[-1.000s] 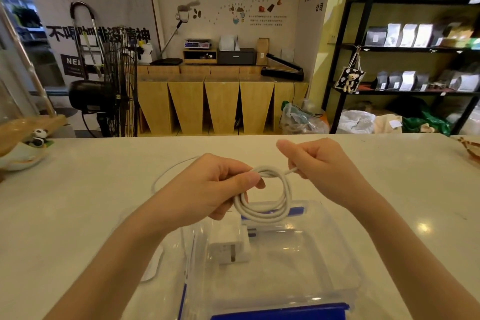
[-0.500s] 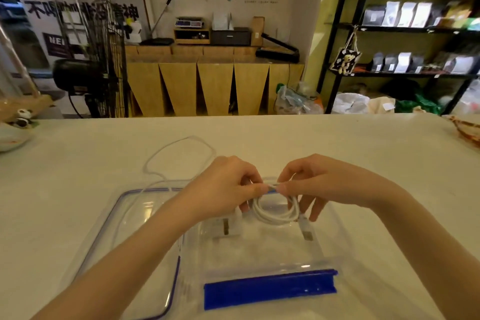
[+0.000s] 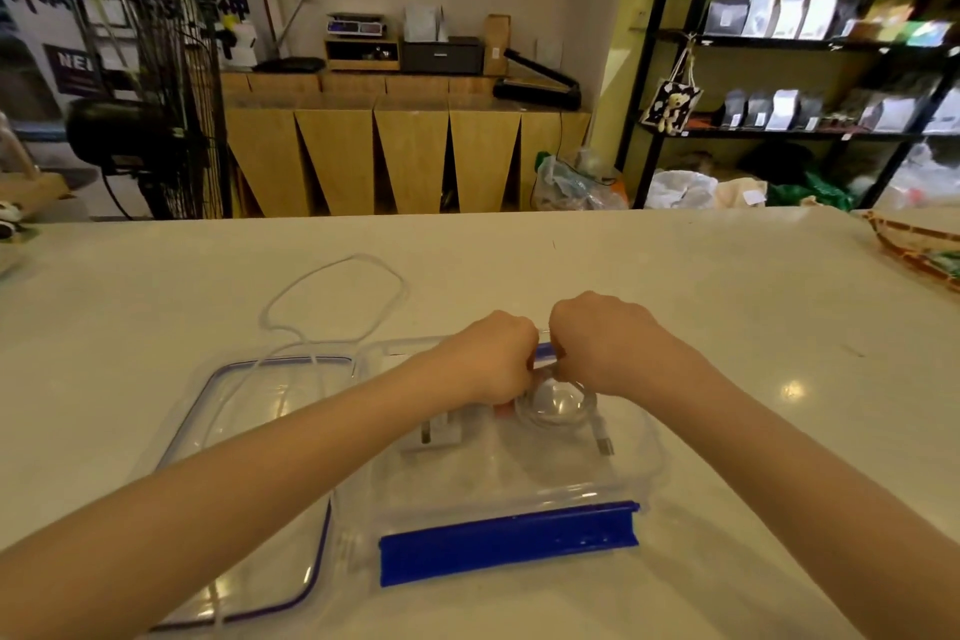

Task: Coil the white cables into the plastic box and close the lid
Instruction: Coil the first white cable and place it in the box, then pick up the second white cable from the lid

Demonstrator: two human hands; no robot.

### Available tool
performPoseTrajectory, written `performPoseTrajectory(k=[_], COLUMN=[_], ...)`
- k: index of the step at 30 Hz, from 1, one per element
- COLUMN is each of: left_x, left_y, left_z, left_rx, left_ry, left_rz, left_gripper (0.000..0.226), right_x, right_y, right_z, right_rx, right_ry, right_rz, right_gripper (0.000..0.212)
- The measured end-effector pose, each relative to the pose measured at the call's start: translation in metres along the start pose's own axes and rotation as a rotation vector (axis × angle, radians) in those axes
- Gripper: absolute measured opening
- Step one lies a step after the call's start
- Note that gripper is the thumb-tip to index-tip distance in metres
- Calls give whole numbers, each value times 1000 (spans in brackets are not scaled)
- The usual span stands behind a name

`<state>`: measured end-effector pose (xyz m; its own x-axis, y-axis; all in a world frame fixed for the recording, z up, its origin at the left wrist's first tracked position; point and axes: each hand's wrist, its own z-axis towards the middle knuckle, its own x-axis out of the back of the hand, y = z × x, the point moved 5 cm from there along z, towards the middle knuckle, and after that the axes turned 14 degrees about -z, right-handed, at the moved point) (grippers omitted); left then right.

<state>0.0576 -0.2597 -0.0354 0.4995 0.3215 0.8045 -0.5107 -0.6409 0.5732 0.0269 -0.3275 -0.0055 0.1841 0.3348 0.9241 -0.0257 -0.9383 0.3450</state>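
Note:
A clear plastic box (image 3: 652,452) with blue clips stands on the white counter. Inside it lie a white plug adapter (image 3: 434,431) and a coiled white cable (image 3: 558,408) whose USB end (image 3: 602,443) points toward me. My left hand (image 3: 493,359) and my right hand (image 3: 608,340) are side by side at the box's far rim, both pinching the top of the coil. A second white cable (image 3: 332,291) lies loose in a loop on the counter behind the clear lid (image 3: 249,431), which rests flat left of the box.
A woven basket (image 3: 914,244) sits at the counter's right edge. Beyond the counter are a black fan (image 3: 156,120), a wooden cabinet (image 3: 405,156) and dark shelves (image 3: 810,68) with bags.
Both hands have lowered the coiled cable from above the box down into it, and now hold it near the far rim. The view has tilted downward.

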Motion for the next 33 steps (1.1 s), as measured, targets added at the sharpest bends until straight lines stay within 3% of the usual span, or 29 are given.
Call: performPoseTrajectory(k=[6,14,19,33], left_x=[-2,6,0,-12], left_y=[1,3,9,15], left_z=[-3,-18,-23,-19], left_rx=[27,-38,-164,-173], left_ry=[-41,5,8,-6], left_rz=[65,-62,-82,-8], left_gripper=[31,37,15,18], right_x=[-2,-4,-1,3], right_y=[-7,-14,-16,6], right_z=[-3,-9,-12,-9], right_rx=[-9,-3,17,-30], right_ry=[30,127,172,268], right_rz=[-26,-137,-161,59], right_gripper=[26,22,20,20])
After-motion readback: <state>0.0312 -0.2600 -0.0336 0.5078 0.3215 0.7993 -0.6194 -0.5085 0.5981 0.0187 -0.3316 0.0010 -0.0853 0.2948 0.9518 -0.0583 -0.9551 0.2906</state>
